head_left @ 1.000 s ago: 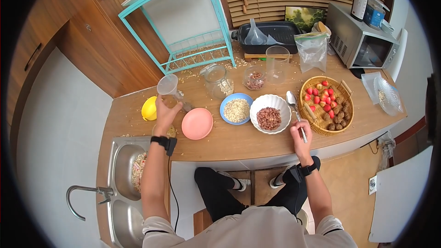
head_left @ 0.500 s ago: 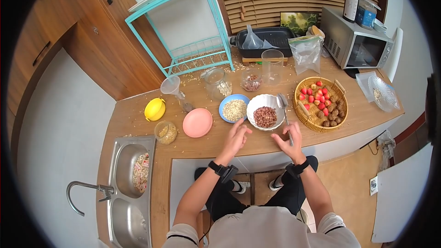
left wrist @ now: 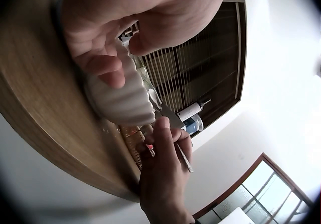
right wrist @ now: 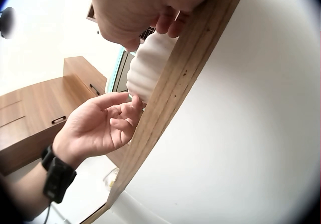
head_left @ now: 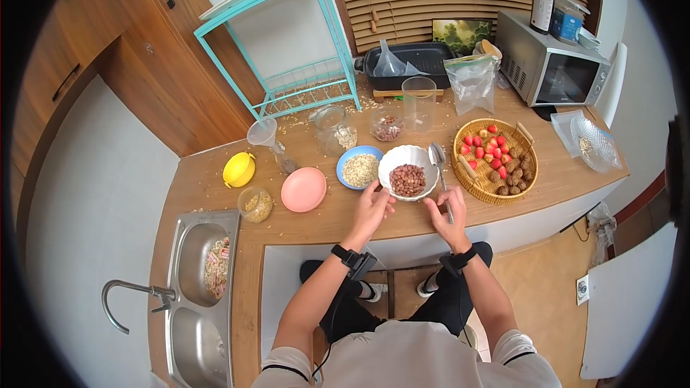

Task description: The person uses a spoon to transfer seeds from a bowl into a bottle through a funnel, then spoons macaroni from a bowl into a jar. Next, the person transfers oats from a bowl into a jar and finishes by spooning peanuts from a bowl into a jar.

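A white fluted bowl (head_left: 424, 164) holding reddish-brown peanuts (head_left: 407, 181) stands close to the counter's front edge. My left hand (head_left: 369, 217) is at its left side, fingers loosely bent and fingertips right at the wall. In the left wrist view the thumb overlaps the rim of the bowl (left wrist: 123, 103), with other fingers outside the wall. On the other side my right hand (head_left: 451, 219) holds a metal spoon (head_left: 435, 154) by its handle, the spoon's head pointing away along the bowl's right rim. Left of the bowl sits a blue dish (head_left: 346, 161) of oats.
At the right is a wicker basket (head_left: 461, 149) with red fruits and walnuts. A pink plate (head_left: 303, 189), a glass jar of grains (head_left: 255, 205) and a yellow bowl (head_left: 239, 169) are on the left. Behind stand glass jars (head_left: 332, 129), a clear cylinder (head_left: 419, 104) and a turquoise rack (head_left: 339, 43).
My left hand has left the funnel-topped bottle at the far left and come right, to the white bowl's side. My right hand keeps the spoon and has moved slightly left, nearer the bowl.
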Tool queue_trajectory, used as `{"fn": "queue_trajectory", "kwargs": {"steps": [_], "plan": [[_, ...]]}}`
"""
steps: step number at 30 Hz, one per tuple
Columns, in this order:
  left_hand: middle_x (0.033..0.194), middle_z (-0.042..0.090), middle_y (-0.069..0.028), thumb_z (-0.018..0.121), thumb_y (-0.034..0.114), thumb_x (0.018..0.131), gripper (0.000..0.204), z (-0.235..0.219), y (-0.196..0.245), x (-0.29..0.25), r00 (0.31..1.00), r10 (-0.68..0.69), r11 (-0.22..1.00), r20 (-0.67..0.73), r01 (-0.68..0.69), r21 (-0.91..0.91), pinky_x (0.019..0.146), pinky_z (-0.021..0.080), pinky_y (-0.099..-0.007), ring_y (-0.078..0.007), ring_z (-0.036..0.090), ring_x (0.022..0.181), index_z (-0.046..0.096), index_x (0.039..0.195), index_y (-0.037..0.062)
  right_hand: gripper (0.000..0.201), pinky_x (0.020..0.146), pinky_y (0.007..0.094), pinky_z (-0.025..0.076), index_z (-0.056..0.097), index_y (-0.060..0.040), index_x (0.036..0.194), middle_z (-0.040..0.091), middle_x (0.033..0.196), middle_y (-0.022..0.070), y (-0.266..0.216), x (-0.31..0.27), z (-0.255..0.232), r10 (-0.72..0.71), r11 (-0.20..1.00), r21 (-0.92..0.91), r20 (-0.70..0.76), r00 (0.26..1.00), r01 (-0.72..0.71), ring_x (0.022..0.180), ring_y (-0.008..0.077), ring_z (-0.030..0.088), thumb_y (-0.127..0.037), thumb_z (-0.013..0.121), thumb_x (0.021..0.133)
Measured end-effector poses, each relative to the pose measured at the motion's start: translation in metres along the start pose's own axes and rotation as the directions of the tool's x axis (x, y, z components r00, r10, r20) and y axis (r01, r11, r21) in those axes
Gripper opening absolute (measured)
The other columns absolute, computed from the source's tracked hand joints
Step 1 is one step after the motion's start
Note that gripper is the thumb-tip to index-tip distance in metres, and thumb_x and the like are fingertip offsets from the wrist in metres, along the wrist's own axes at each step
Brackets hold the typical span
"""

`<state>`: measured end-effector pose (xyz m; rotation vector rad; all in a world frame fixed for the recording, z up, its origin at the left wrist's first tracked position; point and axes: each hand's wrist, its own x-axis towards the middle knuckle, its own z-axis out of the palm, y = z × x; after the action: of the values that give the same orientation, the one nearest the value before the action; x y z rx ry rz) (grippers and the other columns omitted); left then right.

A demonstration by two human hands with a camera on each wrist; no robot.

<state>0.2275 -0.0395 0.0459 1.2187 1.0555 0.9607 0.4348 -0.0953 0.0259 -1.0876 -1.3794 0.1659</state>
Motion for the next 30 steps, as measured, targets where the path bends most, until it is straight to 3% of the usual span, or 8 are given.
{"fn": "queue_trajectory", "kwargs": {"steps": [5, 12, 20, 23, 26, 28, 29, 30], "plan": [[0.090, 0.066, -0.0091, 0.055, 0.024, 0.104, 0.059, 0.004, 0.003, 0.005, 1.000, -0.023, 0.998, -0.010, 0.022, -0.053, 0.058, 0.047, -0.0220, -0.0102, 0.061, 0.070, 0.030, 0.152, 0.0002, 0.026, 0.079, 0.0356, 0.046, 0.051, -0.0030, 0.081, 0.056, 0.094, 0.0136, 0.004, -0.002, 0.000, 0.026, 0.999, -0.020, -0.003, 1.000, -0.026, 0.090, 0.0295, 0.056, -0.004, 0.078, 0.082], [0.093, 0.068, -0.0115, 0.054, 0.025, 0.105, 0.058, 0.021, 0.004, 0.014, 0.999, -0.005, 1.000, 0.034, 0.006, -0.026, 0.059, 0.048, -0.0224, -0.0109, 0.063, 0.072, 0.029, 0.151, -0.0005, 0.027, 0.082, 0.0379, 0.046, 0.052, -0.0041, 0.080, 0.057, 0.095, 0.0130, 0.001, 0.002, 0.000, -0.047, 0.998, -0.046, -0.023, 0.999, 0.045, 0.091, 0.0298, 0.055, -0.002, 0.078, 0.080], [0.095, 0.069, -0.0129, 0.048, 0.021, 0.106, 0.050, 0.036, 0.007, 0.024, 0.999, -0.002, 0.996, 0.053, 0.007, -0.089, 0.062, 0.049, -0.0234, -0.0124, 0.064, 0.073, 0.034, 0.148, -0.0011, 0.024, 0.082, 0.0368, 0.046, 0.052, -0.0033, 0.082, 0.058, 0.095, 0.0138, 0.000, 0.000, -0.003, 0.023, 1.000, 0.004, -0.017, 1.000, -0.023, 0.091, 0.0293, 0.057, -0.003, 0.076, 0.081], [0.088, 0.068, -0.0123, 0.047, 0.022, 0.105, 0.042, 0.023, 0.007, 0.018, 0.996, -0.068, 0.996, -0.052, 0.064, -0.068, 0.054, 0.046, -0.0234, -0.0123, 0.061, 0.063, 0.042, 0.139, -0.0016, 0.019, 0.082, 0.0360, 0.046, 0.053, -0.0025, 0.083, 0.058, 0.096, 0.0143, 0.004, 0.000, -0.008, 0.047, 0.998, 0.035, -0.013, 0.999, -0.047, 0.091, 0.0283, 0.058, -0.005, 0.072, 0.085], [0.077, 0.065, -0.0108, 0.050, 0.026, 0.103, 0.035, -0.014, 0.001, 0.014, 0.980, -0.025, 0.987, -0.195, 0.055, 0.152, 0.043, 0.040, -0.0243, -0.0112, 0.054, 0.049, 0.049, 0.125, -0.0014, 0.015, 0.079, 0.0344, 0.046, 0.053, -0.0009, 0.083, 0.057, 0.093, 0.0140, -0.002, 0.015, -0.008, 0.042, 0.996, 0.077, -0.019, 0.999, -0.040, 0.088, 0.0263, 0.057, -0.008, 0.062, 0.091], [0.067, 0.060, -0.0086, 0.051, 0.032, 0.101, 0.034, -0.033, -0.003, 0.012, 0.946, -0.129, 0.981, -0.298, 0.167, 0.104, 0.037, 0.033, -0.0254, -0.0102, 0.047, 0.042, 0.053, 0.112, -0.0005, 0.022, 0.075, 0.0344, 0.045, 0.053, 0.0003, 0.081, 0.056, 0.087, 0.0132, -0.012, 0.038, -0.006, 0.073, 0.977, 0.200, 0.022, 0.997, -0.076, 0.081, 0.0246, 0.056, -0.014, 0.055, 0.098], [0.062, 0.059, -0.0084, 0.048, 0.034, 0.102, 0.037, -0.038, -0.001, 0.010, 0.932, -0.160, 0.969, -0.325, 0.211, 0.128, 0.037, 0.033, -0.0254, -0.0107, 0.047, 0.041, 0.055, 0.108, -0.0011, 0.037, 0.066, 0.0305, 0.040, 0.049, -0.0014, 0.077, 0.052, 0.082, 0.0097, -0.021, 0.054, 0.000, 0.021, 0.975, 0.221, 0.031, 0.999, -0.027, 0.071, 0.0169, 0.049, -0.024, 0.040, 0.106], [0.062, 0.059, -0.0084, 0.048, 0.034, 0.102, 0.037, -0.044, 0.000, 0.010, 0.930, -0.159, 0.969, -0.332, 0.211, 0.126, 0.037, 0.033, -0.0254, -0.0107, 0.047, 0.041, 0.055, 0.108, -0.0011, 0.037, 0.066, 0.0305, 0.040, 0.049, -0.0014, 0.077, 0.052, 0.082, 0.0097, -0.027, 0.069, 0.008, 0.018, 0.974, 0.227, 0.036, 0.999, -0.026, 0.071, 0.0169, 0.049, -0.024, 0.040, 0.106]]}}
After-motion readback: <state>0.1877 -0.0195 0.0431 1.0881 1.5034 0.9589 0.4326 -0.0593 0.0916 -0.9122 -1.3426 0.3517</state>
